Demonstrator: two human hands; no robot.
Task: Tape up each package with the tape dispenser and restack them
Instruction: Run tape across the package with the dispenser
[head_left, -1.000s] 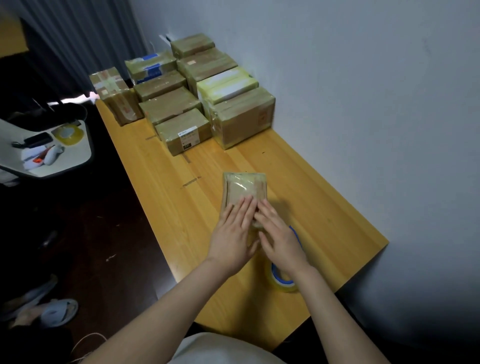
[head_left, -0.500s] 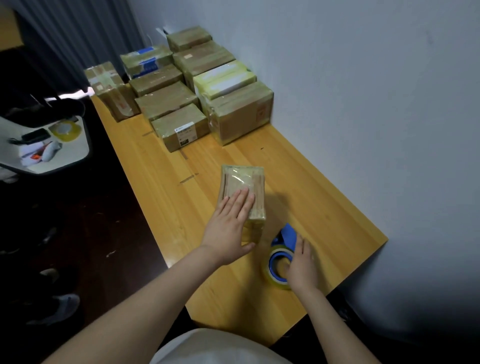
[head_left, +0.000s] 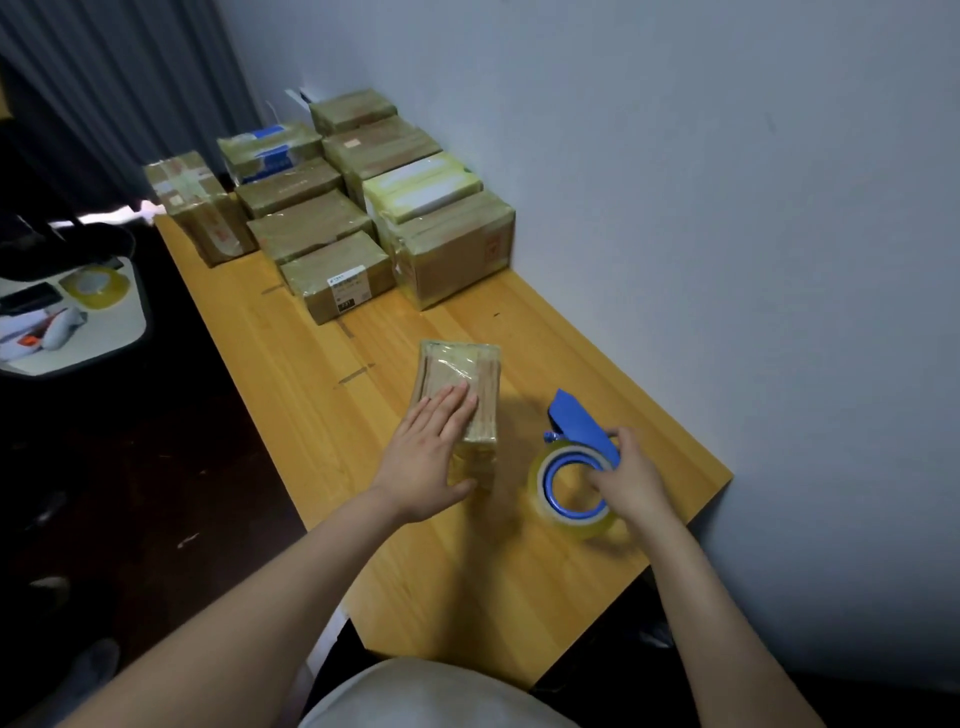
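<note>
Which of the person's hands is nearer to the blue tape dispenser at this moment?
Right. The right hand grips the tape dispenser itself; the left hand rests flat on the small package, to the dispenser's left and apart from it.

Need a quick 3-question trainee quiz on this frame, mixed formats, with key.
1. True or false: the left hand lies flat on the small tape-wrapped brown cardboard package.
2. The right hand grips: A) the blue plastic tape dispenser with its clear roll, B) a pen, C) nothing?
3. Fill in: the group of taped cardboard boxes sits at the yellow wooden table's ___ end.
Key: 1 true; 2 A; 3 far.
</note>
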